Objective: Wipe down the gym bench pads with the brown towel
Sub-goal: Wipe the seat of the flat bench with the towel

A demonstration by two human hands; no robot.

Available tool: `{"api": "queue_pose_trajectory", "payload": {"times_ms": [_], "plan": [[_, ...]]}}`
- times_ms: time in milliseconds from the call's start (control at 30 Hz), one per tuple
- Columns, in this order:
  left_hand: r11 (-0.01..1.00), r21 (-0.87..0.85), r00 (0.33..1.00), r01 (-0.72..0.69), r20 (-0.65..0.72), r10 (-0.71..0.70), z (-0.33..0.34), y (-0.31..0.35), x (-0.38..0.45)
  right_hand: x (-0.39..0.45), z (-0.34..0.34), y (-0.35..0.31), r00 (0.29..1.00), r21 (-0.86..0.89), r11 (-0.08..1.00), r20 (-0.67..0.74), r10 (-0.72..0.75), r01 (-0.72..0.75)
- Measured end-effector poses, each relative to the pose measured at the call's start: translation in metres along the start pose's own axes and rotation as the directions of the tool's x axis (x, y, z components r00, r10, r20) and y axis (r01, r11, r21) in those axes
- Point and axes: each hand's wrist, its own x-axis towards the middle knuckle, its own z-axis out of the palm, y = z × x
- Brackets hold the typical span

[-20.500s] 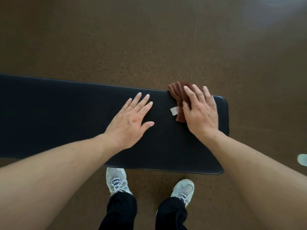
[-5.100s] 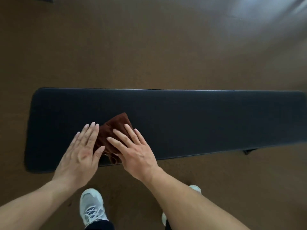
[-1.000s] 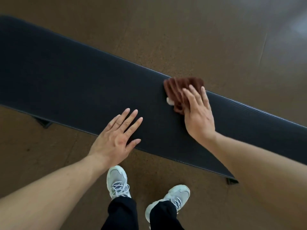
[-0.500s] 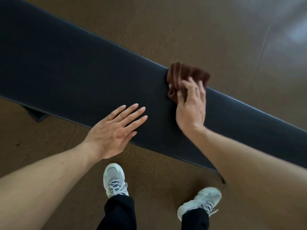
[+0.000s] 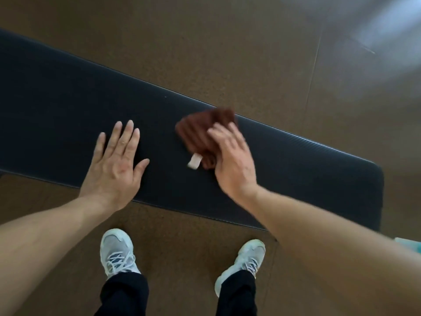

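Left hand (image 5: 115,164) lies flat, fingers straight, on the one pad (image 5: 57,106). At its 3 o'clock, right hand (image 5: 232,160) presses the one towel (image 5: 200,133), fingers straight, slightly blurred.

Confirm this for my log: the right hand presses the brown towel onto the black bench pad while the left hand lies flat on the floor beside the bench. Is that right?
Not quite. In the head view the left hand lies flat on the bench pad, not on the floor. The rest holds: the right hand presses the brown towel onto the black pad.
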Motion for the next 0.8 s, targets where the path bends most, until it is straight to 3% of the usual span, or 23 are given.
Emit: {"api": "queue_pose_trajectory", "payload": {"times_ms": [67,167,300,400,433,467,533,600,633,700,733,800], "plan": [[0.999,-0.025,0.999,0.033,-0.01,-0.033,0.005,0.024,0.009,0.021,-0.019,0.025,0.99,-0.028,0.99,0.004,0.142,-0.142],[0.998,-0.047,0.999,-0.047,0.001,0.047,0.007,0.054,0.023,0.009,-0.03,0.03,0.992,-0.037,0.992,0.039,0.124,-0.122],[0.972,-0.113,0.978,-0.204,0.016,0.207,0.007,0.115,0.049,-0.094,-0.036,0.049,0.966,-0.142,0.971,0.198,-0.164,0.194],[0.971,-0.098,0.975,-0.217,0.034,0.221,0.006,0.159,0.067,-0.147,-0.058,0.096,0.789,-0.187,0.82,0.45,-0.418,0.541],[0.972,-0.087,0.973,-0.22,0.051,0.224,0.009,0.173,0.071,-0.147,-0.068,0.113,0.732,-0.18,0.776,0.509,-0.453,0.605],[0.97,-0.075,0.969,-0.23,0.071,0.236,0.013,0.188,0.074,-0.142,-0.077,0.13,0.722,-0.189,0.761,0.517,-0.461,0.621],[0.963,-0.06,0.957,-0.262,0.112,0.268,0.022,0.22,0.078,-0.12,-0.09,0.168,0.831,-0.234,0.836,0.407,-0.379,0.497],[0.969,-0.059,0.958,-0.242,0.142,0.248,0.032,0.25,0.084,-0.089,-0.11,0.204,0.967,-0.248,0.95,0.213,-0.138,0.19],[0.977,-0.045,0.966,-0.21,0.147,0.214,0.037,0.263,0.088,-0.074,-0.122,0.219,0.99,-0.216,0.976,0.138,0.017,0.014],[0.992,0.019,0.982,-0.126,0.147,0.122,0.049,0.292,0.091,-0.058,-0.146,0.246,0.94,-0.141,0.938,0.088,0.329,-0.316],[0.995,0.059,0.989,-0.081,0.132,0.073,0.055,0.301,0.089,-0.056,-0.153,0.255,0.909,-0.119,0.909,0.077,0.41,-0.4],[0.994,0.111,0.994,-0.016,0.112,0.003,0.067,0.318,0.084,-0.063,-0.161,0.26,0.906,-0.131,0.905,0.074,0.416,-0.405]]}}
